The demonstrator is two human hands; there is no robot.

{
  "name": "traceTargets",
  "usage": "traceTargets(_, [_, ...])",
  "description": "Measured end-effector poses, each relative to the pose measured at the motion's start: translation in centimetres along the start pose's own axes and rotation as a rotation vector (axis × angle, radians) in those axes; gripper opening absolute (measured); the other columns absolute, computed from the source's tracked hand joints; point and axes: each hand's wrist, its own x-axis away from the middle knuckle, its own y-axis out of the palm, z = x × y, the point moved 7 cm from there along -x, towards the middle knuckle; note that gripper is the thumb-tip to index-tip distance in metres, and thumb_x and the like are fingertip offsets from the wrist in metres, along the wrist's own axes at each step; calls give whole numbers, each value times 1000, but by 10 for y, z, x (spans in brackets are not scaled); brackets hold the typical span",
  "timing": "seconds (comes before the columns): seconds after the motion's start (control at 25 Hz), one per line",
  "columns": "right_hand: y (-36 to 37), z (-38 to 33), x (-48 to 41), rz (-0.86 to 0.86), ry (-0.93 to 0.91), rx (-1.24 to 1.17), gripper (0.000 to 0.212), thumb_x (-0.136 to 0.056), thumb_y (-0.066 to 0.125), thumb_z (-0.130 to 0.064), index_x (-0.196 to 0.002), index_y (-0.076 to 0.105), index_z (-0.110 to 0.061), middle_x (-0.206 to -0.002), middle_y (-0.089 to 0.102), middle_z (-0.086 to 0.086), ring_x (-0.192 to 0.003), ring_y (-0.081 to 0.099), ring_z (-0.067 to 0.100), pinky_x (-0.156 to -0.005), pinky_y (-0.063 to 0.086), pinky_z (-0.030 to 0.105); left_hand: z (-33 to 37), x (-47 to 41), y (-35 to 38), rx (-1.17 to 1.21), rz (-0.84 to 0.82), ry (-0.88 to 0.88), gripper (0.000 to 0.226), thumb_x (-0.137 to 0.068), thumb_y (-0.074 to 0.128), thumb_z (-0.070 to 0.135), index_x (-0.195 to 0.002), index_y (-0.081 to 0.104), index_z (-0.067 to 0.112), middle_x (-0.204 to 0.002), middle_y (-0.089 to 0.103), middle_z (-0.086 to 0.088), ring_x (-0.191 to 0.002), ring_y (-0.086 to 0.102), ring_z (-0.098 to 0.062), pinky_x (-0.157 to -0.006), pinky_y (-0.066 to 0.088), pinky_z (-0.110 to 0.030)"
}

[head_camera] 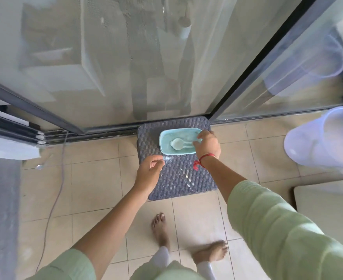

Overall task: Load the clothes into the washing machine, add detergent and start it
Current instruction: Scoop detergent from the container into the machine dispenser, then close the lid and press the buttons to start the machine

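- Head view: detergent tub point(176, 152) sits on the woven stool point(178, 178), scoop point(177, 144) inside.
- Our right grip point(208, 143) holds its rim; left grip point(151, 168) loose, empty.
- We should lift it level, avoiding spills.

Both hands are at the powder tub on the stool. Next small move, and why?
Probably pinch the handle of the scoop with the right hand, which is at the right rim of the tub beside the handle's end, and lift a scoopful. The scoop lies on white powder in the open tub; the left hand hovers empty near its front-left corner.
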Motion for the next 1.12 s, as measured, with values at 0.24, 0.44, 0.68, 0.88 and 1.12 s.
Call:
traceTargets(0.24, [-57,28,75,306,-191,-314,27,-81,61,-15,-108,59,-16,-115,52,5,-94,58,25,-81,51,41,42,26,31,-162,95,228,27,-92,56,18,-119,55,13,-122,56,1,-110,51,-10,-86,37,-14])
traceTargets(0.44, [-153,93,140,406,-210,-421,35,-82,63,-14,-116,58,-18,-123,49,5,-113,48,21,-92,36,32,115,105,122,-307,-2,485,35,-90,60,19,-124,51,17,-119,46,7,-104,43,-4,-88,31,-10])
traceTargets(0.68, [-326,226,226,642,-120,-544,35,-82,63,-18,-116,56,-19,-104,49,-11,-93,53,16,-88,45,39,190,224,266,-372,-296,681,35,-86,63,23,-119,53,19,-118,52,4,-113,50,-21,-99,39,-37])
traceTargets(0.88, [-439,337,278,903,-12,-617,35,-80,64,-11,-114,58,-17,-100,49,-11,-91,53,20,-84,48,45,244,312,398,-380,-591,806,37,-81,60,38,-116,48,31,-121,54,9,-121,47,-9,-105,37,-35])
traceTargets(1.12, [-537,438,338,1172,46,-587,28,-81,60,-20,-110,58,-17,-101,42,-25,-93,54,18,-74,46,28,295,402,544,-413,-820,986,29,-88,62,14,-115,51,17,-118,55,5,-117,51,-15,-100,37,-28])
